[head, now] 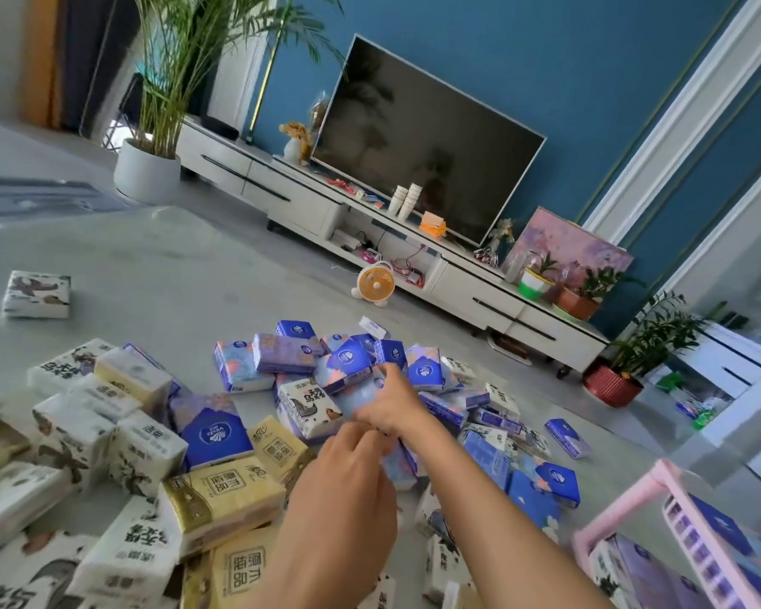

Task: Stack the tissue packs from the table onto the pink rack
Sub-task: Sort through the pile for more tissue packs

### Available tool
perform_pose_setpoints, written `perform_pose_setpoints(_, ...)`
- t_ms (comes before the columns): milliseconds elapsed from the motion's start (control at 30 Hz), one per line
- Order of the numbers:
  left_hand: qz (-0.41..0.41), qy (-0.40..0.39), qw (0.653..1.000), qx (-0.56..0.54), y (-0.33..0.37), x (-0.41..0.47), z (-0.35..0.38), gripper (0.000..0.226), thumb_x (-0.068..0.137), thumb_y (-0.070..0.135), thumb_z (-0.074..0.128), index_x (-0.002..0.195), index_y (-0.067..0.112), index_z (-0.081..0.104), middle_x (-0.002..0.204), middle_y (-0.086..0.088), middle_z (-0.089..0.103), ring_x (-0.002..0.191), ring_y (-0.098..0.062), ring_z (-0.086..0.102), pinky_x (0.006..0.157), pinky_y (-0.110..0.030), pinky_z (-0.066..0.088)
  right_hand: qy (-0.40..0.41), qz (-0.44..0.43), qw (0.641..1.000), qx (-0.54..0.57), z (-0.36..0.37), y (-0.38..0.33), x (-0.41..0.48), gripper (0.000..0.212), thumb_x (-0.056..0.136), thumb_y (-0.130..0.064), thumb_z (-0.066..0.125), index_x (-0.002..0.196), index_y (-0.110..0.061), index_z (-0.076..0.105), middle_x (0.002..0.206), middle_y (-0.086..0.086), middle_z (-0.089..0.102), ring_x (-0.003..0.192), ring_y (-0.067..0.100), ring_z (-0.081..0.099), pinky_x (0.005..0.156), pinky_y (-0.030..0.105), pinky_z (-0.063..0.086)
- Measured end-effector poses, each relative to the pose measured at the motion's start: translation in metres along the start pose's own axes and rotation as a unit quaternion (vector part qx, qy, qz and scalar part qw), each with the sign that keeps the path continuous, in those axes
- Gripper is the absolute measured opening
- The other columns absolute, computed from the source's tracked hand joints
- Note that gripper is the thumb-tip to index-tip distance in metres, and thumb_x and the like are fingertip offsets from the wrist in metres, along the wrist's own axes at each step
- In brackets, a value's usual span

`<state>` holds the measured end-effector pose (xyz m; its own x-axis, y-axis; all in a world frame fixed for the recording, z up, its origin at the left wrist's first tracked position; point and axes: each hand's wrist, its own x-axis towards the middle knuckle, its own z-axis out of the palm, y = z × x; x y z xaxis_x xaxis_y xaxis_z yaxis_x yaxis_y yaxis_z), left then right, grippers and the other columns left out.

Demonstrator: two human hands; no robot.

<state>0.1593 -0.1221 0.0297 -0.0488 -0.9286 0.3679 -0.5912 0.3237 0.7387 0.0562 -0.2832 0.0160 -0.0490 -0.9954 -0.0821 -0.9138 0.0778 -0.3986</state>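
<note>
Dozens of plastic-wrapped tissue packs (238, 498), blue, white and yellow, lie heaped on a pale grey glossy counter (150, 279). A pink plastic rack (624, 490) with a tubular frame stands at the lower right edge of the view, and the heap spreads to its left. Several blue and white packs (721, 534) already sit inside the rack. Two bare arms reach into the heap left of the rack. The right hand (387, 415), the nearer to the rack, is among small blue packs with its forefinger stretched out and the other fingers curled; whether it pinches a pack cannot be told. The left hand (348, 485), just left of it, shows its back, fingers bent down against a blue pack (398, 468); its grip is hidden. Far left of the rack, one white patterned pack (36, 294) lies alone. Beyond the rack, a long white cabinet (523, 309) carries a dark flat television (422, 142) against a blue wall, with a small orange fan (375, 281) on the floor before it.
</note>
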Motion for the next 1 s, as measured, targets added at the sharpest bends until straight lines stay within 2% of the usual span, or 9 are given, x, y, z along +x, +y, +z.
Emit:
perform_pose_setpoints(100, -0.017, 0.009, 1.0, -0.004, -0.006, -0.002, -0.002, 0.03, 0.096, 0.021, 0.036, 0.125, 0.029, 0.037, 0.13, 0.014, 0.036, 0.115, -0.004, 0.039, 0.087, -0.013, 0.032, 0.032, -0.017, 0.996, 0.078, -0.017, -0.004, -0.015, 0.055, 0.076, -0.002, 0.061, 0.125, -0.011, 0.039, 0.118, 0.006, 0.049, 0.101, 0.022, 0.049, 0.071, 0.026, 0.047)
perform_pose_setpoints(167, -0.035, 0.031, 0.999, -0.018, -0.009, -0.003, -0.005, 0.035, 0.096, 0.022, 0.037, 0.131, 0.028, 0.034, 0.132, 0.013, 0.036, 0.115, -0.003, 0.039, 0.087, -0.011, 0.03, 0.059, -0.031, 0.986, 0.152, -0.036, -0.005, -0.033, 0.037, 0.08, 0.001, 0.055, 0.113, -0.011, 0.044, 0.106, 0.005, 0.048, 0.091, 0.021, 0.051, 0.072, 0.027, 0.046)
perform_pose_setpoints(300, -0.097, 0.066, 0.987, -0.106, -0.011, -0.004, -0.016, 0.042, 0.095, 0.034, 0.043, 0.135, 0.025, 0.035, 0.122, 0.012, 0.044, 0.105, -0.004, 0.046, 0.086, -0.019, 0.037, -0.12, -0.061, 0.927, 0.35, -0.07, -0.01, -0.085, 0.03, 0.08, 0.009, 0.056, 0.101, -0.012, 0.051, 0.08, 0.008, 0.06, 0.064, 0.019, 0.06, 0.061, 0.029, 0.053)
perform_pose_setpoints(433, -0.168, 0.014, 0.938, -0.303, -0.01, -0.003, -0.019, 0.029, 0.091, 0.031, 0.054, 0.117, 0.019, 0.051, 0.095, 0.005, 0.067, 0.081, -0.008, 0.066, 0.073, -0.031, 0.055, -0.239, -0.118, 0.891, 0.367, -0.074, -0.012, -0.121, 0.025, 0.085, 0.004, 0.058, 0.105, -0.011, 0.054, 0.085, 0.004, 0.066, 0.072, 0.016, 0.064, 0.067, 0.025, 0.056)
perform_pose_setpoints(533, -0.215, 0.006, 0.913, -0.346, -0.01, -0.003, -0.019, 0.012, 0.091, 0.022, 0.056, 0.101, 0.016, 0.055, 0.087, -0.003, 0.068, 0.074, -0.017, 0.068, 0.069, -0.039, 0.058, -0.177, -0.089, 0.893, 0.404, -0.065, -0.004, -0.111, 0.024, 0.087, 0.007, 0.051, 0.107, -0.007, 0.056, 0.1, 0.014, 0.066, 0.081, 0.02, 0.063, 0.072, 0.023, 0.055)
perform_pose_setpoints(633, -0.248, 0.012, 0.908, -0.338, -0.013, -0.005, -0.017, 0.005, 0.091, 0.02, 0.056, 0.092, 0.016, 0.052, 0.087, -0.005, 0.067, 0.072, -0.017, 0.068, 0.067, -0.039, 0.058, -0.045, -0.134, 0.982, 0.125, -0.052, 0.015, -0.09, 0.05, 0.083, 0.01, 0.048, 0.127, -0.012, 0.044, 0.131, 0.014, 0.051, 0.12, 0.023, 0.048, 0.087, 0.024, 0.047)
perform_pose_setpoints(733, -0.26, 0.008, 0.903, -0.343, -0.017, -0.006, -0.017, 0.016, 0.091, 0.017, 0.055, 0.105, 0.011, 0.05, 0.09, -0.006, 0.066, 0.072, -0.015, 0.068, 0.062, -0.033, 0.058, -0.152, -0.137, 0.953, -0.222, -0.031, 0.029, -0.078, 0.084, 0.083, -0.008, 0.055, 0.149, -0.023, 0.004, 0.155, 0.003, 0.012, 0.144, 0.024, 0.001, 0.115, 0.042, 0.006)
perform_pose_setpoints(900, -0.23, -0.008, 0.925, -0.304, -0.02, -0.006, -0.019, 0.067, 0.091, 0.007, 0.048, 0.142, 0.041, 0.02, 0.123, -0.005, 0.057, 0.077, -0.026, 0.068, 0.059, -0.029, 0.055, -0.133, -0.161, 0.943, -0.259, -0.02, 0.028, -0.069, 0.075, 0.084, -0.012, 0.051, 0.148, -0.022, 0.011, 0.153, -0.001, 0.017, 0.142, 0.02, 0.009, 0.112, 0.038, 0.006)
perform_pose_setpoints(1000, -0.269, -0.039, 0.883, -0.383, -0.017, -0.004, -0.021, 0.054, 0.089, 0.002, 0.051, 0.13, 0.035, 0.041, 0.117, -0.012, 0.056, 0.06, -0.019, 0.069, 0.047, -0.03, 0.055, -0.116, -0.178, 0.946, -0.245, -0.017, 0.031, -0.065, 0.064, 0.087, -0.017, 0.051, 0.144, -0.022, 0.021, 0.148, -0.001, 0.026, 0.138, 0.021, 0.019, 0.11, 0.037, 0.014)
